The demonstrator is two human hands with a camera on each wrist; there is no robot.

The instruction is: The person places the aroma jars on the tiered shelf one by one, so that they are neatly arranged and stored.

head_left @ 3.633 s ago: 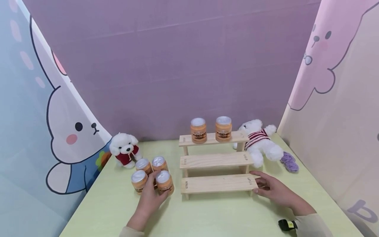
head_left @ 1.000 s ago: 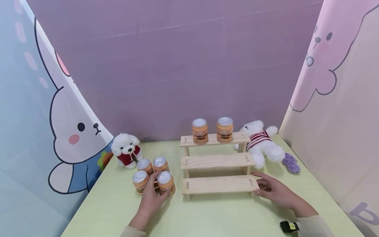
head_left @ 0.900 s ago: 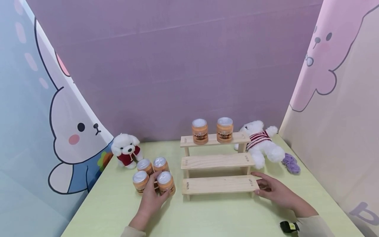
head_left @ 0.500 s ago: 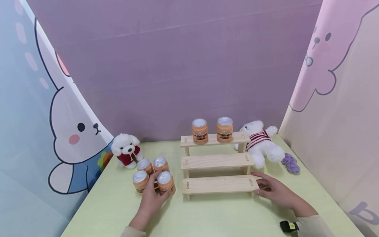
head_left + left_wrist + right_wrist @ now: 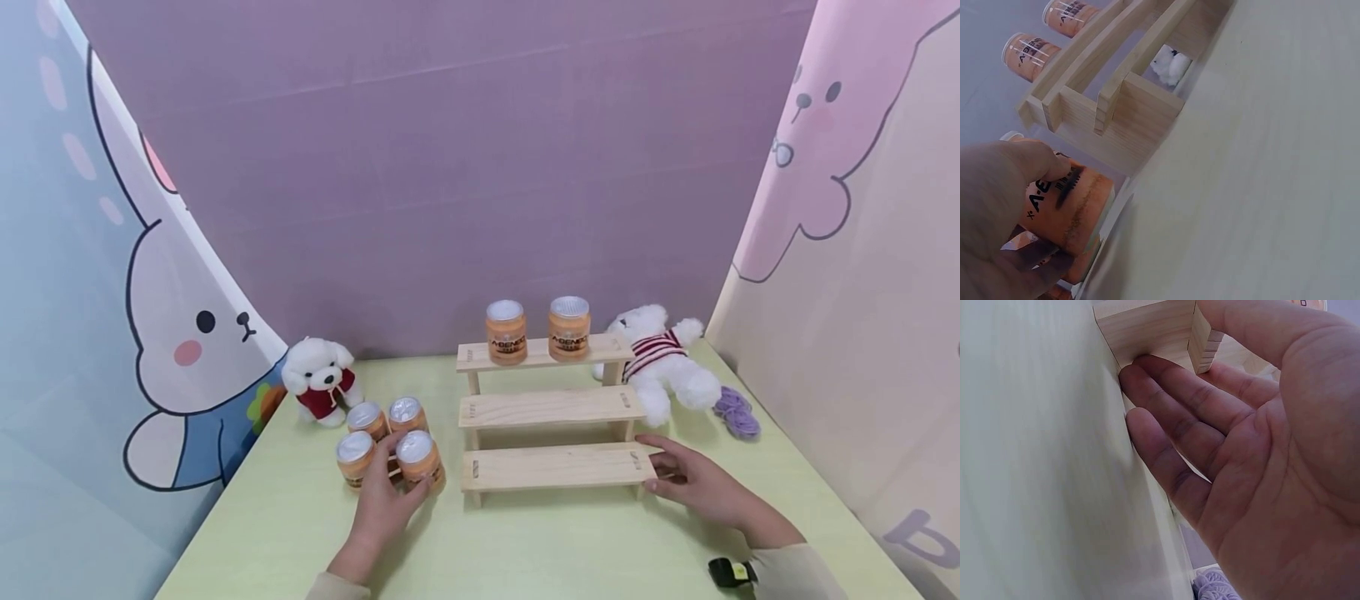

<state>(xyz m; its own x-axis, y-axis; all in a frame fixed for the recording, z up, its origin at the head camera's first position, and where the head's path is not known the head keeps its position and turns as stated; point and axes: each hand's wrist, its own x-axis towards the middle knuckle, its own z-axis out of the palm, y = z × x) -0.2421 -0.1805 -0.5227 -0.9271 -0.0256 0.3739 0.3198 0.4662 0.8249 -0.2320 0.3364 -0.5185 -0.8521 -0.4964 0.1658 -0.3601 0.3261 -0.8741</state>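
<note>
My left hand (image 5: 386,496) grips an orange can (image 5: 418,467) with a silver lid, thumb on its near side and fingers round the far side. In the left wrist view the can's (image 5: 1066,206) base is close over the table, its dark lettering partly behind the thumb. Three more orange cans (image 5: 354,454) stand just beside and behind that hand. At the right end of a three-step wooden stand (image 5: 558,468), my right hand (image 5: 697,483) holds the lowest board between thumb and forefinger. Its other fingers (image 5: 1172,409) reach against the stand's leg in the right wrist view.
Two like cans (image 5: 507,333) stand on the top step. A white plush dog (image 5: 318,375) sits at back left; a white plush bear (image 5: 667,367) in a striped top lies behind the stand, near purple yarn (image 5: 737,412). A black object (image 5: 729,573) lies by the right sleeve.
The gripped can's lid has shifted slightly up and left within the last half second. Both hands stay in nearly the same places; the whole view shifted slightly since the earliest frame.
</note>
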